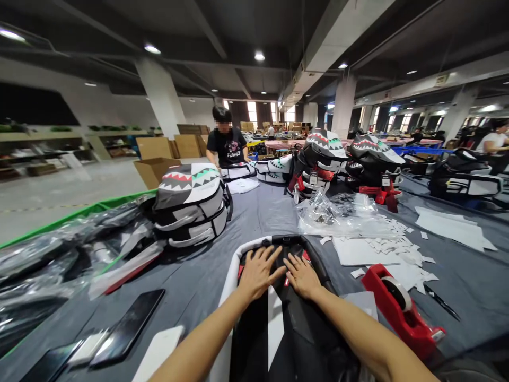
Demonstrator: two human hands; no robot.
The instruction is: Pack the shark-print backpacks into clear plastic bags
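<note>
Backpack [292,323], black with white edging, is lying near centre on the table [191,281], long axis running near to far; left hand [260,271] and right hand [303,275], both spread open, are resting equally close on its far part.

Grey-covered table [191,289] carrying backpacks [298,331], red tape dispenser [407,321], paper scraps [397,246], phones [129,326]

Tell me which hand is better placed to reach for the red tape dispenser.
Probably the right. The right hand rests on the black bag, nearer the tape dispenser; the left hand lies farther off, and would likely have to cross the right arm.
</note>
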